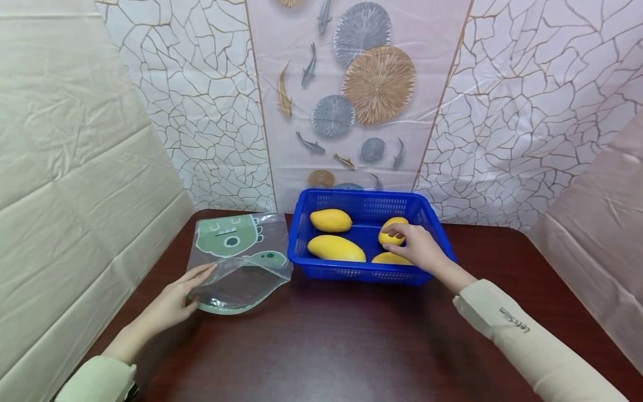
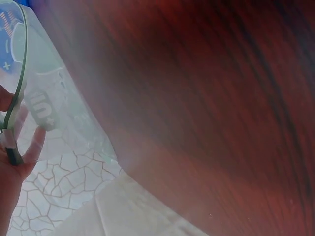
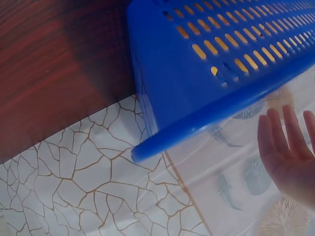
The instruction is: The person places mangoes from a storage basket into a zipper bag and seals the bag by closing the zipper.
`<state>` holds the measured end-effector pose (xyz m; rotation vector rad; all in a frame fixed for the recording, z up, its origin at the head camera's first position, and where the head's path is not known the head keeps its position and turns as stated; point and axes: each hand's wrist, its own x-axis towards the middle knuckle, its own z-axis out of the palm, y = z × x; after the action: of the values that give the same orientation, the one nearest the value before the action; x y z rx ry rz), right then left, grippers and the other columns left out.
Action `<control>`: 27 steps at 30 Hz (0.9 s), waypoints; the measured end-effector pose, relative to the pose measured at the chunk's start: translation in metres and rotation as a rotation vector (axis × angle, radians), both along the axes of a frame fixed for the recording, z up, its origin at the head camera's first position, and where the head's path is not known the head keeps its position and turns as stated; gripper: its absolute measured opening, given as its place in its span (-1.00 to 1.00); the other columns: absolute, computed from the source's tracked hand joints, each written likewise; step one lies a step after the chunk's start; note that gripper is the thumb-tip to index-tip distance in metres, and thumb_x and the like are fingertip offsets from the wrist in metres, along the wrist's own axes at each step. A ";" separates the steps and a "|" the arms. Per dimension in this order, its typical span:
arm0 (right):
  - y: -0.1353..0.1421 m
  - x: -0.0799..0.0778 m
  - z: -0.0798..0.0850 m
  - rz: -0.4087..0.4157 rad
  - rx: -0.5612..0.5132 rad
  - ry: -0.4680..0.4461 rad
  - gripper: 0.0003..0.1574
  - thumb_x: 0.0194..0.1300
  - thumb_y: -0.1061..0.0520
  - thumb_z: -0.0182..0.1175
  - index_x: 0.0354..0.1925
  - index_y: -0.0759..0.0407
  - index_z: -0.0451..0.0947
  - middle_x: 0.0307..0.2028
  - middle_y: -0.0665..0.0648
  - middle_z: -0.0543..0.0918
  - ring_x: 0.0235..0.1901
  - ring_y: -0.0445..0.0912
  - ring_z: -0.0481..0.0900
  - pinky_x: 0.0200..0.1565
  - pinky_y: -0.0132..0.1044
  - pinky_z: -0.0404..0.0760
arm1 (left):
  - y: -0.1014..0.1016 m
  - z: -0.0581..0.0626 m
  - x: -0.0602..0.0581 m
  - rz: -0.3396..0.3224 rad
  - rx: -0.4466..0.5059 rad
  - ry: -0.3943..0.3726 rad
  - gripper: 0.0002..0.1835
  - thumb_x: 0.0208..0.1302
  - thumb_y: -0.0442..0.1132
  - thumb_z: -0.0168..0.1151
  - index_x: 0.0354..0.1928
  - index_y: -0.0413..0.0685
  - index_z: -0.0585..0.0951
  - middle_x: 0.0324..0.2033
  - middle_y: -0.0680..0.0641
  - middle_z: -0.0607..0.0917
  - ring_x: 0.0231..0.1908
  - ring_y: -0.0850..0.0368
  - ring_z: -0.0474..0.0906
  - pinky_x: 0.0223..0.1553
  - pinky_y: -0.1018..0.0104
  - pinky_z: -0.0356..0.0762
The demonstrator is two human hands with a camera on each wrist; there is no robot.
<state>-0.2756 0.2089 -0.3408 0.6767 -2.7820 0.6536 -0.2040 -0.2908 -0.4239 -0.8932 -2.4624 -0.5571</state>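
Note:
My left hand [image 1: 173, 301] holds the mouth of a clear zip bag [image 1: 241, 285] with green cartoon prints, its thumb at the near rim and its fingers along the upper layer. The mouth gapes toward the table's front. In the left wrist view, fingers show through the see-through plastic [image 2: 74, 118]. Over the right end of a blue basket [image 1: 296, 234], my right hand [image 1: 417, 243] reaches down to a yellow mango [image 1: 387, 238], thumb and fingers spread around it. The right wrist view shows this hand's fingers [image 3: 278, 132] extended past the basket rim, with no mango visible there.
Three more mangoes lie in the basket: one at the back left [image 1: 330, 220], a larger one at the front left [image 1: 336, 248], one at the front right [image 1: 389, 258]. The basket stands at the back of the dark wooden table [image 1: 321, 340], against a patterned cloth [image 1: 226, 111].

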 end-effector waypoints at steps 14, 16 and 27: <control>0.017 -0.012 0.012 0.055 0.141 -0.196 -0.54 0.12 0.20 0.30 0.00 0.38 0.53 -0.14 0.30 0.66 -0.07 0.20 0.57 -0.05 0.01 0.55 | 0.003 -0.002 0.000 0.014 -0.010 -0.013 -0.10 -0.39 -0.71 0.26 0.23 -0.21 0.44 0.15 -0.24 0.47 -0.32 0.15 0.42 -0.54 0.70 0.22; 0.019 -0.015 0.013 0.069 0.164 -0.204 -0.54 0.13 0.19 0.29 0.00 0.37 0.54 -0.15 0.29 0.66 -0.07 0.19 0.57 -0.04 0.02 0.54 | 0.003 -0.001 0.000 0.018 -0.012 0.001 -0.10 -0.40 -0.71 0.27 0.22 -0.20 0.46 0.14 -0.24 0.48 -0.27 0.13 0.41 -0.53 0.70 0.22; 0.026 -0.025 0.010 0.137 0.271 -0.321 -0.53 0.14 0.25 0.27 0.04 0.37 0.51 -0.01 0.34 0.61 0.04 0.22 0.51 0.04 0.04 0.50 | 0.004 0.000 -0.001 0.015 -0.018 -0.031 -0.10 -0.37 -0.70 0.25 0.24 -0.20 0.43 0.17 -0.24 0.46 -0.33 0.10 0.43 -0.55 0.68 0.21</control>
<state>-0.3005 0.2349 -0.3312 0.8916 -3.1816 0.4443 -0.2053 -0.2871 -0.4235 -0.8782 -2.5033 -0.5480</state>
